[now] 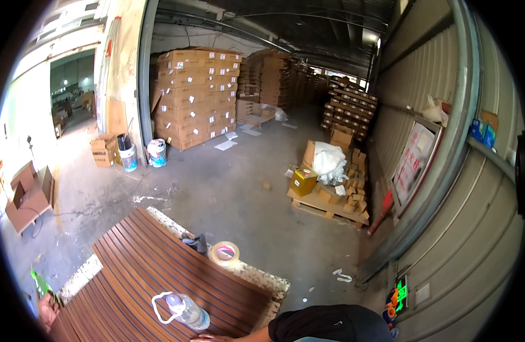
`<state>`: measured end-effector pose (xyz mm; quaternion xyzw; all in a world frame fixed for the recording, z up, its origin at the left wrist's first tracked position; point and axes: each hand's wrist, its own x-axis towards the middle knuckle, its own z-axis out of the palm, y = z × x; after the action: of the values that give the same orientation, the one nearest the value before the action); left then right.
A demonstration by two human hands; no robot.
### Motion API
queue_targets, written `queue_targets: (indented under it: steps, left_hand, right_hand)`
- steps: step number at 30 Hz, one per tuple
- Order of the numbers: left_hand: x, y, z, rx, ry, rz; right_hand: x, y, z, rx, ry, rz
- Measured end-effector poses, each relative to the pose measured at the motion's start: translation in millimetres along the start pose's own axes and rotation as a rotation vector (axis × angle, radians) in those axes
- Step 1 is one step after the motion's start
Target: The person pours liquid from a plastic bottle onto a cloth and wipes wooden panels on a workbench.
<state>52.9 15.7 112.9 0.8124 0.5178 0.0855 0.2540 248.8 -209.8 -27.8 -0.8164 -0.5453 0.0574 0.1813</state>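
My left hand (47, 312) is at the far left rim of the picture, beside the slatted tabletop. Its fingers are curled round a shiny green wrapper-like thing (40, 281), partly cut off by the rim. Bare below a short black sleeve, my right arm reaches in from the lower right. Only part of my right hand (212, 338) shows at the bottom edge, resting flat on the brown slats (142, 256) with nothing seen in it. Close by is a clear plastic bottle (189, 314) with a lilac cap and white loop handle; I cannot tell whether it stands or lies.
Tape (225, 252) and a dark crumpled cloth (195, 244) lie along the tabletop's pale far edge. A pallet (313, 208) with a yellow tin (303, 181) and cartons stands farther right. Stacked boxes (197, 97), buckets (157, 153) and a metal wall (445, 228) surround the floor.
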Motion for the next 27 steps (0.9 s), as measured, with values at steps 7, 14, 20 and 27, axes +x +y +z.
queue_targets:
  steps: [7, 14, 20, 27]
  left_hand:
    - [-20.1, 7.1, -7.6, -0.081, 0.094, 0.027]
    - [-49.4, 15.3, -16.8, -0.152, 0.128, 0.083]
    - [-72.7, 20.9, -22.8, -0.190, 0.113, 0.173]
    - [-84.3, 22.7, -21.9, -0.214, 0.098, 0.241]
  right_hand:
    - [-15.3, 2.6, -20.4, -0.017, 0.005, 0.003]
    - [-49.3, -1.8, -30.5, -0.056, 0.028, 0.014]
    - [-67.4, -1.1, -29.9, -0.068, 0.056, 0.001]
    - [-83.4, -0.4, -26.6, -0.093, 0.105, -0.012]
